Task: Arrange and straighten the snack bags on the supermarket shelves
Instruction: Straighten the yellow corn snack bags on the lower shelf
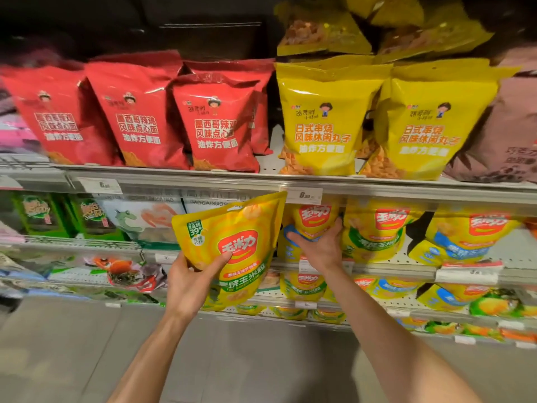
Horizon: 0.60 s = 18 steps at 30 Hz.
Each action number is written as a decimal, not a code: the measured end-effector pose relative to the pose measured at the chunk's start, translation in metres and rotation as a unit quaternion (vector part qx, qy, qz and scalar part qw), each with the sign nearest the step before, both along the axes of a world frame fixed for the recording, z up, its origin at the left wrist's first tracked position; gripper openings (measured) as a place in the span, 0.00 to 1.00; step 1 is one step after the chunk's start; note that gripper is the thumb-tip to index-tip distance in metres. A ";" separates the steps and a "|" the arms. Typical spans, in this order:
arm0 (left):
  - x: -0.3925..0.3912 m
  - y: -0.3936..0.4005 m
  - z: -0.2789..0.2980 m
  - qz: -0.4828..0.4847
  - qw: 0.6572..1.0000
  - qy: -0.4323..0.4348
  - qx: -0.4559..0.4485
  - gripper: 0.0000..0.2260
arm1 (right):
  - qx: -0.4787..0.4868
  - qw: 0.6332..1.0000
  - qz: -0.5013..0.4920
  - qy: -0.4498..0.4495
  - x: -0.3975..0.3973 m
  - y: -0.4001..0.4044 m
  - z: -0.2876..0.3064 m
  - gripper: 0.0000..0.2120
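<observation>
Hands (189, 282) hold yellow corn-snack bag (232, 248), tilted, green-banded.

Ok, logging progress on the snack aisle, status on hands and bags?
Left hand gripping yellow corn bag, off shelf. Right hand holding shelved blue-banded bag. Nothing blocking.

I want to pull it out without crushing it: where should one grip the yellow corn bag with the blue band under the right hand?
Probably its lower body, from the front: the blue-band bag stands upright facing outward, and the right hand already cups it there.
</observation>
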<state>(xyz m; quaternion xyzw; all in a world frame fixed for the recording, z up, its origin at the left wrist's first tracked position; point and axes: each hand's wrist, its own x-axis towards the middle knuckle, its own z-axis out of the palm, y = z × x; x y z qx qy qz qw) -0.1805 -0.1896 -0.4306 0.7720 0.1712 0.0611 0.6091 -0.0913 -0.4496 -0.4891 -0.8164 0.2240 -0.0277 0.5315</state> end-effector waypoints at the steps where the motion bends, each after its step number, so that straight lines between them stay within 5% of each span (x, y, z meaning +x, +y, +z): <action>1: 0.000 0.002 0.000 -0.003 1.000 0.000 -0.001 0.21 | -0.010 1.000 -0.003 0.005 0.003 0.003 -0.001 0.75; 15: 0.007 0.024 -0.006 -0.011 1.000 -0.001 0.003 0.22 | -0.087 0.995 -0.050 -0.003 0.022 0.006 -0.013 0.62; 18: 0.007 0.028 -0.005 -0.010 1.000 -0.003 0.002 0.23 | -0.100 0.994 -0.045 -0.020 0.021 0.002 -0.014 0.50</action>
